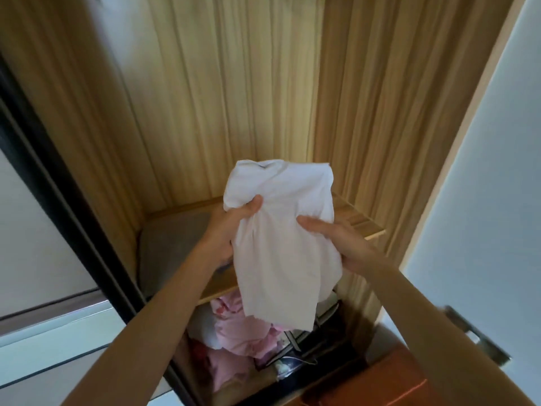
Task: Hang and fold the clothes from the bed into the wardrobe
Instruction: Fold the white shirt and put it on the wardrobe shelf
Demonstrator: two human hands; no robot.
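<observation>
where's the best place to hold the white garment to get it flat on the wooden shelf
By its two side edges near the middle, one hand from each side, as the left hand and right hand grip the white garment. It is a soft bundle whose tail hangs below the shelf, so a one-sided grip would probably let it unfold.

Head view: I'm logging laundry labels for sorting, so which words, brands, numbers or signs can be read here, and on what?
No text can be read in this view.
On the white garment: a small dark mark at its top edge, perhaps a neck tag, too blurred to read.
On the pink clothes under the shelf: blurred pattern only, no letters to make out.
</observation>
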